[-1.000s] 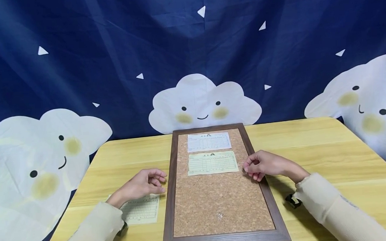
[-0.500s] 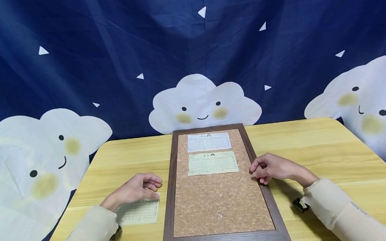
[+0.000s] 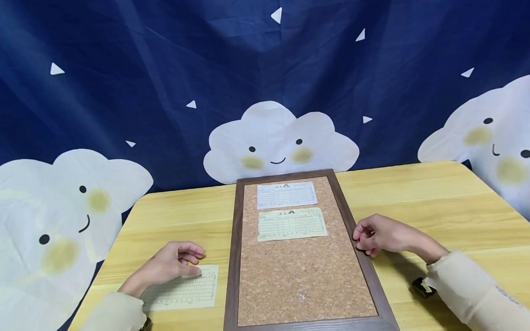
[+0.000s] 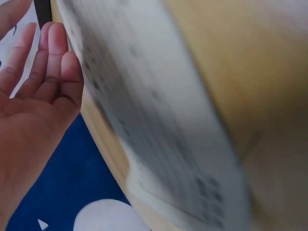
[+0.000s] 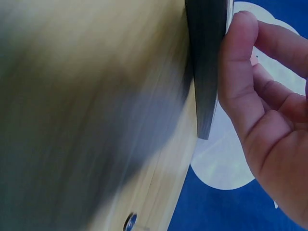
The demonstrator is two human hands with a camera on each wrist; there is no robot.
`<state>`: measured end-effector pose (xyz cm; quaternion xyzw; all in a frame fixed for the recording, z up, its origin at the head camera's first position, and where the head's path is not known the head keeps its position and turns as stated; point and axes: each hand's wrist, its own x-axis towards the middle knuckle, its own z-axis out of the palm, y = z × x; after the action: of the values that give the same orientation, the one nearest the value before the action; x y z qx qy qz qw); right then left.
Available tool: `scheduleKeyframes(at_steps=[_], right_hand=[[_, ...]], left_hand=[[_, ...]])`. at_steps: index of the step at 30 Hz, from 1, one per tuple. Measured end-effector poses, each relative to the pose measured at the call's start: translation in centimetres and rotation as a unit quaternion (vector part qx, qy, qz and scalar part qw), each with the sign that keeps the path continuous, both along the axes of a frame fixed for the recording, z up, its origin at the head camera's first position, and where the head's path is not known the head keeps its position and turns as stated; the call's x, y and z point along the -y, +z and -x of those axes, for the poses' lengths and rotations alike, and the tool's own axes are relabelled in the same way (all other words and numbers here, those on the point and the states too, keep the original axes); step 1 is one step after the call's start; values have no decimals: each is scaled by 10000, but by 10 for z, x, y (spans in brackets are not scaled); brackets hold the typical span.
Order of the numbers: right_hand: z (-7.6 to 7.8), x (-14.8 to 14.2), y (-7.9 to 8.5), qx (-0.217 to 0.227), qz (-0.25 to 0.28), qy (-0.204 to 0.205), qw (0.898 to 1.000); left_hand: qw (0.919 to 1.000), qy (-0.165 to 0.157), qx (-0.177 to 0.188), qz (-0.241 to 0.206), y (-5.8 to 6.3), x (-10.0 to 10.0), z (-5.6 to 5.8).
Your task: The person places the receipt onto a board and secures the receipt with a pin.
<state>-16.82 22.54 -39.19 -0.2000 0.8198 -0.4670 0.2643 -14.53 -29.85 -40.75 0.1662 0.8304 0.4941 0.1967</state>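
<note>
In the head view a cork board [image 3: 302, 268] with a dark brown frame lies on the table. Two printed forms, a white one [image 3: 286, 195] and a pale yellow one [image 3: 291, 225], lie flat on its upper half. Left of the board, another pale yellow form [image 3: 188, 295] rests on the wood; my left hand [image 3: 168, 263] hangs over it, fingers relaxed, palm facing the board. In the left wrist view this form [image 4: 159, 125] is blurred. My right hand [image 3: 383, 233] is at the frame's right side, thumb and forefinger close together, with nothing visible between them.
The light wooden table [image 3: 447, 201] reaches to a dark blue cloth backdrop [image 3: 241, 47] with smiling clouds. A small dark round thing [image 5: 130, 221] shows low in the right wrist view; its kind cannot be told.
My left hand has moved left and a little down, away from the board, uncovering more of the loose form. The right hand has drawn rightward from beside the yellow form to the frame's side.
</note>
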Motion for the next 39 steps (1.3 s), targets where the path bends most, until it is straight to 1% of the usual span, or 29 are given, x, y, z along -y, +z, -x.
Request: scheduleKeyframes(at_steps=[5, 10, 15, 21, 27, 33, 39], right_hand=[[-3, -3, -1, -46, -98, -37, 9999], [-5, -3, -2, 23, -22, -47, 10000], [-7, -4, -4, -47, -46, -59, 10000], [-8, -5, -5, -100, -64, -44, 9999], [-8, -5, -5, -91, -28, -33, 9999], [-8, -5, -5, -75, -28, -23, 10000], [-8, -6, -5, -78, -5, -22, 10000]], left_hand=[[9997, 180, -106, 125, -2, 13, -5], [9988, 409, -178, 189, -2, 22, -10], [9981, 531, -255, 195, -3, 30, -15], [9949, 849, -322, 439, -4, 39, -21], [9930, 925, -434, 599, 0, 47, -26], [9882, 1168, -484, 867, 5, 56, -32], [9835, 1268, -507, 1188, 7, 65, -36]])
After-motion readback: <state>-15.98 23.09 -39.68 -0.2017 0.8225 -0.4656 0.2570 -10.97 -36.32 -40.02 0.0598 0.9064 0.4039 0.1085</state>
